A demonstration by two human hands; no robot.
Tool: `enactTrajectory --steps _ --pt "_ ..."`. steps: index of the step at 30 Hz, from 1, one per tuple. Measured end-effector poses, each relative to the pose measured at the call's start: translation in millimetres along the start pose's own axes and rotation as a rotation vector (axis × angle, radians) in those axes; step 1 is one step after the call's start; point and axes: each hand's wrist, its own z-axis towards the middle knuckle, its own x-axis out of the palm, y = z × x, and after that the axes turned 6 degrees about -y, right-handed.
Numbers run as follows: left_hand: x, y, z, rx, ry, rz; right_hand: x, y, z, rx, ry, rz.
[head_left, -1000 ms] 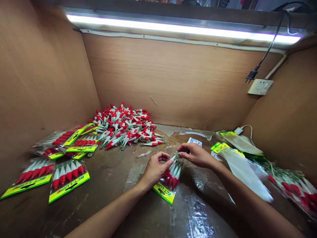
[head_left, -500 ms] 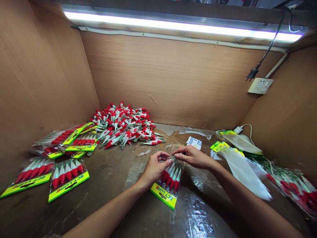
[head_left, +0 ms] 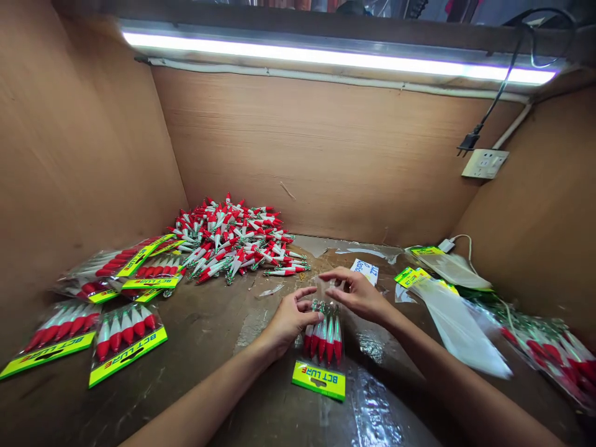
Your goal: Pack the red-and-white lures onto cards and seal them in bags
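Observation:
In front of me lies a clear plastic bag of red-and-white fishing lures [head_left: 329,338], with a yellow-green BCT LURE header card [head_left: 319,380] at its near end. The lures' green hook ends point away from me. My left hand [head_left: 289,320] grips the bag's left edge, thumb on top near the hooks. Over the far end of the bag is my right hand [head_left: 358,295], its thumb and fingers curved and apart. Clear film shows faintly by its fingertips; whether they touch it I cannot tell.
A heap of loose lures [head_left: 233,239] sits at the back left. Filled bags [head_left: 128,341] lie on the left. To the right are flat clear bags [head_left: 449,310] with yellow cards and more bagged lures [head_left: 554,347]. A handwritten paper [head_left: 365,270] lies behind my right hand.
The bag has turned to lie straighter and shifted slightly right. My right hand's fingers have lifted off the hook end and spread apart; my left hand stays at the bag's left side.

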Motion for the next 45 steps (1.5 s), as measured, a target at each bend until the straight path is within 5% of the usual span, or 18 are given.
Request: enactTrajectory --steps 2,4,9,14,23,29,36,41,45 --pt "0.9 -5 0 0.034 -0.032 -0.036 -1 -6 2 0.054 -0.183 -0.047" --pt "1.2 -9 1 0.083 -0.046 -0.044 0 -15 4 0.194 -0.231 0.027" --pt "0.3 -9 3 0.148 -0.034 0.024 9 -29 3 0.440 0.034 0.469" --pt "0.6 -1 4 0.100 -0.042 0.196 10 -22 3 0.397 -0.069 0.519" --pt "1.4 -2 1 0.029 -0.014 0.092 9 -7 5 0.277 -0.095 0.502" --pt "0.5 -4 -2 -0.003 0.072 0.068 3 -1 6 0.292 -0.078 0.499" --pt "3.0 -4 -3 -0.046 0.031 0.053 4 1 5 0.338 -0.115 0.493" --pt "3.9 -8 -3 0.045 -0.012 0.127 4 -3 5 0.358 -0.132 0.462" --pt "4.3 -9 -3 0.079 -0.049 0.193 4 1 2 0.167 -0.256 0.249"
